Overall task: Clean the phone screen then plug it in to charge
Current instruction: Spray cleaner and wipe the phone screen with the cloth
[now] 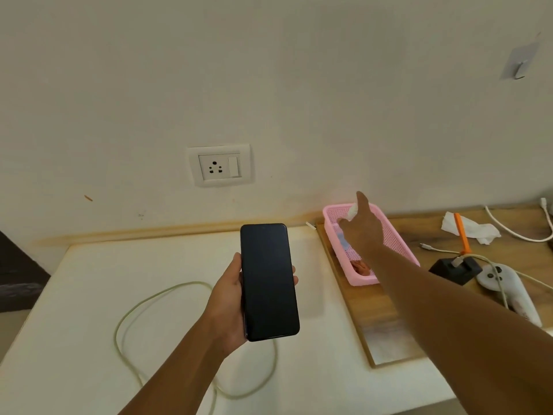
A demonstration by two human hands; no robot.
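A black phone [267,280] with a dark screen stands upright in my left hand [227,298], held above the white table [89,295]. My right hand [365,232] reaches out over a pink plastic basket [398,235], and a small white wad [353,209] shows between its thumb and forefinger. On the table under the phone lies a looped pale charging cable [128,319]. A white wall socket [220,166] with a switch sits on the wall above the table.
A wooden desktop [374,324] at the right holds the basket, a crumpled tissue [478,230], an orange tool [462,232], a black adapter [454,269] with a cable, a white controller [502,283] and another white cable [508,232]. A hook [520,67] hangs on the wall.
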